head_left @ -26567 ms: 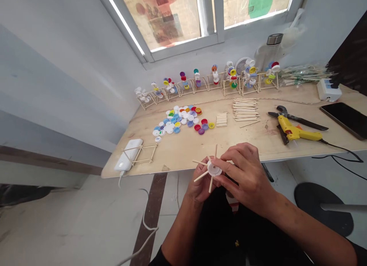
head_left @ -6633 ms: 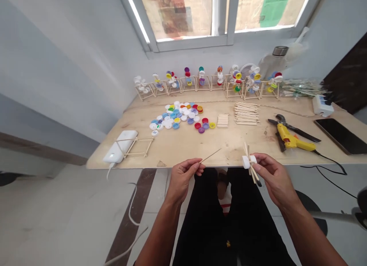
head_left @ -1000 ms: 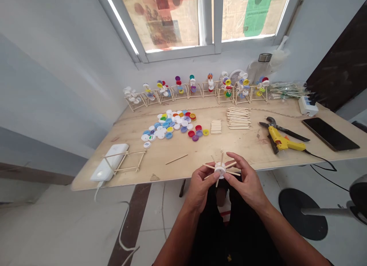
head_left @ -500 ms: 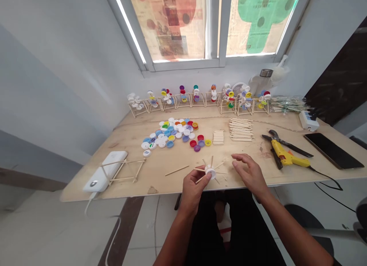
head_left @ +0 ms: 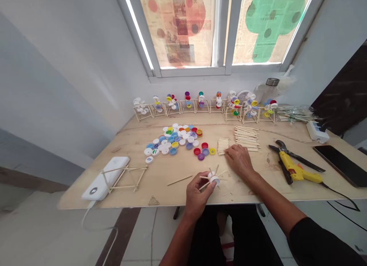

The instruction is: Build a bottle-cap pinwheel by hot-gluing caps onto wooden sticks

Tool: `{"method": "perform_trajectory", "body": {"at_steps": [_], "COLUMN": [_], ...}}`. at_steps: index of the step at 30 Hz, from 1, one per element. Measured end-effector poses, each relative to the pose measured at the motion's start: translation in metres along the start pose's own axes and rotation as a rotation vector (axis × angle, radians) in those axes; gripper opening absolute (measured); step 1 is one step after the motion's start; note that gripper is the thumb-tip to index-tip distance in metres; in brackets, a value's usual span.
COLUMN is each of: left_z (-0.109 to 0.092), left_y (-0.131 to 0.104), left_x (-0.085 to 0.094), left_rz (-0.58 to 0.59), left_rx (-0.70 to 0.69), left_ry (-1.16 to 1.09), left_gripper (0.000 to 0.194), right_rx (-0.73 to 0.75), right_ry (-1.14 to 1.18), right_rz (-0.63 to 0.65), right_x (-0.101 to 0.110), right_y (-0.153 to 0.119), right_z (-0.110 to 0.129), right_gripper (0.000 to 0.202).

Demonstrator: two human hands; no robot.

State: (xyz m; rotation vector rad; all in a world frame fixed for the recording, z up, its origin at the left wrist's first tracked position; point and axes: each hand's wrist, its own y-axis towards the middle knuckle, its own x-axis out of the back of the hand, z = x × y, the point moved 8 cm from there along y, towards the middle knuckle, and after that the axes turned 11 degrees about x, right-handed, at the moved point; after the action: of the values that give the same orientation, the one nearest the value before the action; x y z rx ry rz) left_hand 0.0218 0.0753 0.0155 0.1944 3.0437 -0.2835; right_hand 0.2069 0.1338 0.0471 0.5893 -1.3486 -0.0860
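Above the near table edge, my left hand (head_left: 198, 194) pinches a white plastic hub (head_left: 214, 179) from which several short wooden sticks stick out like spokes. My right hand (head_left: 240, 159) is stretched forward, palm down. Its fingertips are bunched at the near right corner of a small bundle of short wooden sticks (head_left: 223, 146); whether one is between them is hidden. Right behind this hand lies a stack of longer wooden sticks (head_left: 246, 138). A single stick (head_left: 179, 180) rests on the table to the left of my left hand.
Bottle caps (head_left: 173, 140) of many colours lie left of the bundle. A stick frame (head_left: 126, 178) leans over a white power bank (head_left: 106, 178). Finished cap wheels on stick frames (head_left: 187, 103) line the back. Pliers (head_left: 301, 157), a yellow glue gun (head_left: 298, 170) and a phone (head_left: 341, 164) are right.
My right hand has moved forward and left from above the table to the short stick bundle. My left hand keeps hold of the spoked hub, now slightly tilted. The view has shifted a little.
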Motion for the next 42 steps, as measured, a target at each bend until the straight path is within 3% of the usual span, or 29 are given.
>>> {"method": "perform_trajectory", "body": {"at_steps": [15,22,29,42], "left_z": [0.005,0.005,0.008,0.013], "left_y": [0.001,0.001,0.001,0.004], "left_x": [0.003,0.002,0.002,0.000], "left_rz": [-0.007,-0.012,-0.045,-0.040], "left_rx": [0.004,-0.003,0.012,-0.006], "left_ry": [-0.025,-0.002,-0.020,0.011], "left_gripper": [0.037,0.033,0.036,0.034], "right_rx": [0.080,0.026,-0.032,0.014], "right_ry": [-0.097,-0.003,0.111,0.102], "right_rz": [0.011,-0.021,0.016,0.049], "right_x": [0.004,0.020,0.020,0.026], "right_y": [0.000,-0.022,-0.047,-0.078], "right_z": [0.007,0.006,0.003,0.010], "right_gripper": [0.011,0.009,0.005,0.007]}}
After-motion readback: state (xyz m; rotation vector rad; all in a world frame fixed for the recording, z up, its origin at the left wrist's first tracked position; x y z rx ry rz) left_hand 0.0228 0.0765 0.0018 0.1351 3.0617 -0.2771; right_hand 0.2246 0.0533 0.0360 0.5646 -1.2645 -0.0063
